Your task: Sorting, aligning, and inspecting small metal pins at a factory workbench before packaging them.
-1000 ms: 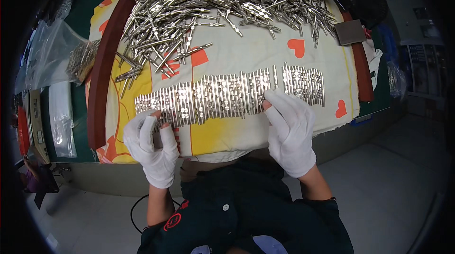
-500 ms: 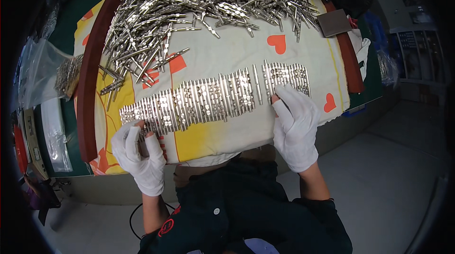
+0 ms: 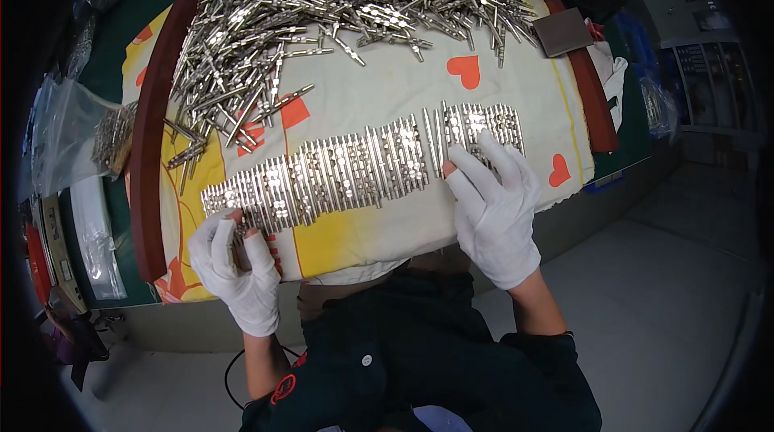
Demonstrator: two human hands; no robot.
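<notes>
A cream cloth (image 3: 379, 93) with red hearts and yellow patches covers the table; a loose heap of metal pins (image 3: 322, 5) fills its far half, with a clear plastic bag (image 3: 68, 138) at its left edge. Nearer, a row of aligned pins (image 3: 355, 166) runs left to right, each pin pointing away from the person. The gloved left hand (image 3: 234, 267) pinches the row's left end, while the gloved right hand (image 3: 493, 206) lies open, fingers spread, on its right end.

One head-worn fisheye camera looks steeply down over the person's chest at a cloth-covered table (image 3: 363, 85) close below. The row of metal pins (image 3: 355, 166) sits mid-frame, within arm's reach (edges bow toward the dark rim). The floor (image 3: 669, 295) fills the lower right.
</notes>
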